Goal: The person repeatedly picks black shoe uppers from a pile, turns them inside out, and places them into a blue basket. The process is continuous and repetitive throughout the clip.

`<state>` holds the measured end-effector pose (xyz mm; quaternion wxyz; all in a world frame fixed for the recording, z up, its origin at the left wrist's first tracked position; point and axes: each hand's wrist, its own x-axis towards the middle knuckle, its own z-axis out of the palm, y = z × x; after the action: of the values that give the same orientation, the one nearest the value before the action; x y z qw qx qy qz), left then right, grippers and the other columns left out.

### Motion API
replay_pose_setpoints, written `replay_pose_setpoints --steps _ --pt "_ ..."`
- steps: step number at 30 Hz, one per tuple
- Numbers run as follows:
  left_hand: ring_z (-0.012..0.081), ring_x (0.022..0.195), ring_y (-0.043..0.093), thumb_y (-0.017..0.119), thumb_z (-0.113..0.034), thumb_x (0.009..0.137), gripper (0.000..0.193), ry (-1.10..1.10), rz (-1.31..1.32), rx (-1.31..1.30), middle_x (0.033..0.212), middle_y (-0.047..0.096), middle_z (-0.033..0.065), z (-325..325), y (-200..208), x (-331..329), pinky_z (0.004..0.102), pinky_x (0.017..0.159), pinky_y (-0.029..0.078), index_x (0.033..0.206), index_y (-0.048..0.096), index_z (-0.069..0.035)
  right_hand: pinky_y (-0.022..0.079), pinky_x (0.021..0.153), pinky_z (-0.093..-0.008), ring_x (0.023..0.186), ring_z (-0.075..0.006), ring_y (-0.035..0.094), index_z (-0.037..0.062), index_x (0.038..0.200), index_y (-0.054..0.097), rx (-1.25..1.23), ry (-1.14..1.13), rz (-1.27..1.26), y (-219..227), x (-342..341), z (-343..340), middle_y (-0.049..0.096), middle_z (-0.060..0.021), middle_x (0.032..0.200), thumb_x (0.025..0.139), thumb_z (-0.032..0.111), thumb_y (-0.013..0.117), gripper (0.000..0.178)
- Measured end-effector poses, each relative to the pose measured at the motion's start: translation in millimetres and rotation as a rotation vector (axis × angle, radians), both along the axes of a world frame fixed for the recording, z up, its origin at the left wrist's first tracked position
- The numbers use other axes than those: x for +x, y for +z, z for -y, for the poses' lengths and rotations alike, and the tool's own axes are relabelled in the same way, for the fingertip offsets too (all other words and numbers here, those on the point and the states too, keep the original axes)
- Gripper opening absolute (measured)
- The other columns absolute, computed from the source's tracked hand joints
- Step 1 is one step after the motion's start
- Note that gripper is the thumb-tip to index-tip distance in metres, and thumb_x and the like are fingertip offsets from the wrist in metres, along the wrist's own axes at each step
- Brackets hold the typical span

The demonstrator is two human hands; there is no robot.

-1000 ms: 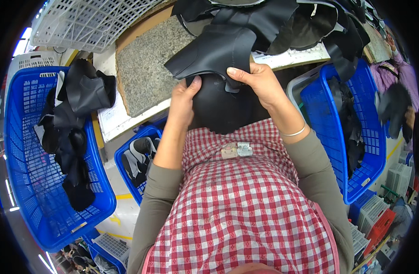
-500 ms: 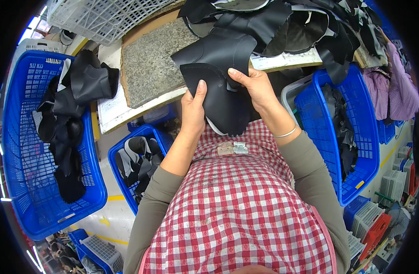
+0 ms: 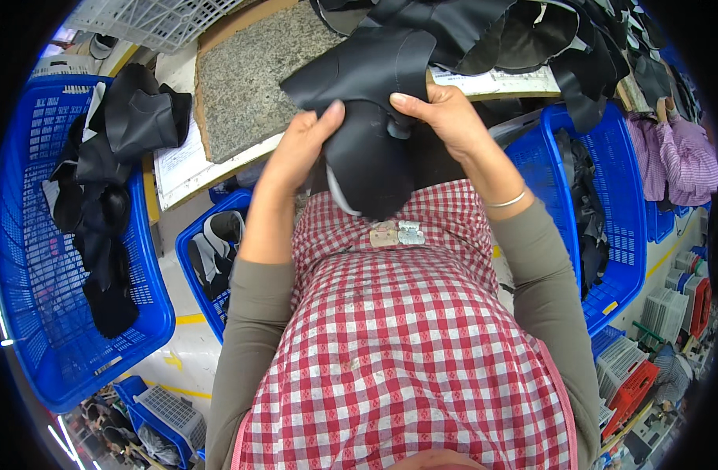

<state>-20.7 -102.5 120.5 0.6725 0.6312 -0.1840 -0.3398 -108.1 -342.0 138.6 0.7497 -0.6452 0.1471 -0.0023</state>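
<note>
At the near edge of the white-edged tabletop (image 3: 232, 164), the fingers (image 3: 331, 117) of the left hand (image 3: 298, 142) and right hand (image 3: 451, 117) pinch a smooth black leather-like curved piece (image 3: 367, 66), whose drooping lower flap (image 3: 369, 160) could slip or crease if either thumb eases.

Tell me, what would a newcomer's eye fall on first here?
Probably the red-and-white checked fabric apron, filling the lower middle. Just above it, the bare left hand and bare right hand hold a floppy black leather-like piece. At the far left, a big blue perforated plastic basket contains more black pieces.
</note>
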Motion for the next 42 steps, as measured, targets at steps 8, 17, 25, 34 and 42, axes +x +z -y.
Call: replay_pose_setpoints --steps 8,17,25,34,42 --pt "0.0162 0.087 0.071 0.064 -0.031 0.105 0.034 0.133 0.173 0.012 0.097 0.073 0.0097 -83 13 13 0.0295 0.075 0.059 0.096 0.072 0.0 0.046 0.079 -0.0312 0.07 -0.015 0.061 0.0162 0.061 0.062 -1.699 0.628 1.036 49 -54 0 0.06 0.0043 0.061 0.064 0.018 0.07 0.009" --pt "0.0116 0.066 0.065 0.066 -0.031 0.106 0.037 0.097 0.42 0.247 0.078 0.07 0.0051 -52 38 -65 0.0286 0.062 0.054 0.093 0.072 0.003 0.043 0.083 -0.0306 0.073 -0.0151 0.057 0.012 0.062 0.062 -1.664 0.755 1.029 20 -74 -16 0.059 0.0021 0.061 0.071 0.018 0.071 0.014" --pt "0.0197 0.119 0.066 0.083 -0.003 0.087 0.053 -0.23 -0.693 -0.13 0.13 0.069 0.0107 -36 -64 -71 0.0338 0.102 0.054 0.135 0.062 0.003 0.045 0.084 -0.0326 0.073 -0.0161 0.059 0.0137 0.063 0.066 -1.552 0.629 1.016 -3 -66 -17 0.059 0.0029 0.059 0.068 0.02 0.07 0.009" --pt "0.0329 0.106 0.071 0.076 0.002 0.083 0.043 -0.219 0.738 0.574 0.114 0.071 0.0169 -28 37 -57 0.0402 0.09 0.056 0.124 0.067 -0.002 0.044 0.081 -0.0346 0.069 -0.017 0.059 0.014 0.062 0.069 -1.578 0.536 0.77 -22 -74 -18 0.062 0.0017 0.059 0.067 0.02 0.069 0.007" --pt "0.0045 0.08 0.06 0.072 0.0 0.092 0.008 -0.321 0.172 0.43 0.083 0.073 0.0055 22 -27 -65 0.0258 0.071 0.051 0.1 0.073 0.003 0.045 0.079 -0.0362 0.066 -0.0235 0.066 0.0148 0.082 0.073 -1.283 0.42 0.416 -28 -83 -21 0.067 -0.0029 0.065 0.071 0.029 0.083 0.021"
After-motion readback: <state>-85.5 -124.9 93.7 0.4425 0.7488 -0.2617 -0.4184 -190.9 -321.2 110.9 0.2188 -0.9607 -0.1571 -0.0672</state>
